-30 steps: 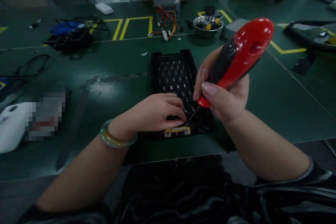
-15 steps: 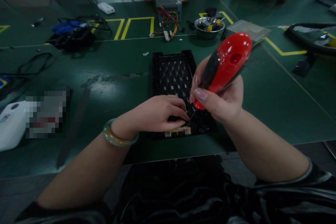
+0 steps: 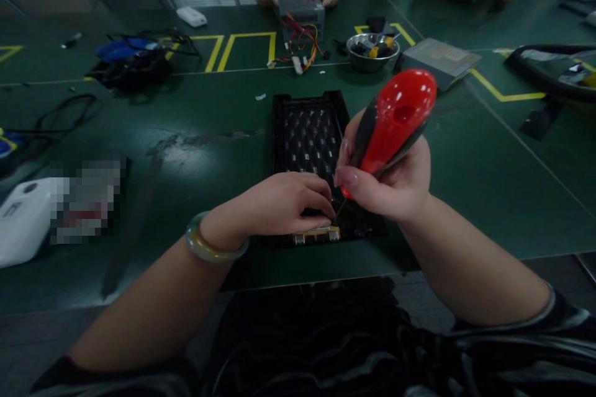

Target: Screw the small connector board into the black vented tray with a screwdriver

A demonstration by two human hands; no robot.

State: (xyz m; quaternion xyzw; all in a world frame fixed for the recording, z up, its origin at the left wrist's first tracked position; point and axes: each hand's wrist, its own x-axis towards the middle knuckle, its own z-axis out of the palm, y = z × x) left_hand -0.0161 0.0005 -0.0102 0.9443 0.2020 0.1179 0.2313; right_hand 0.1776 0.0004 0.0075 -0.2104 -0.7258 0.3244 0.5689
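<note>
My right hand [image 3: 395, 173] is wrapped round the red and black handle of a screwdriver [image 3: 398, 115]. Its thin shaft slants down and left to the near end of a black plastic casing [image 3: 310, 130] with a patterned inside. A small yellowish circuit board [image 3: 316, 235] with metal connectors sits at the casing's near edge. Over that end lies my left hand [image 3: 291, 201], fingers bent and fingertips close together beside the screwdriver's tip. Whatever those fingertips may pinch is too small or hidden to make out.
Beyond the casing stand a grey box with coloured wires [image 3: 302, 15], a metal bowl [image 3: 372, 59] of parts and a flat grey plate [image 3: 437, 59]. Cables and a blue item [image 3: 128, 49] lie left, a white device [image 3: 28, 217] nearer. Two people sit across the table.
The screwdriver's handle has moved slightly left and down with my right hand. My left hand has barely moved, still at the casing's near end.
</note>
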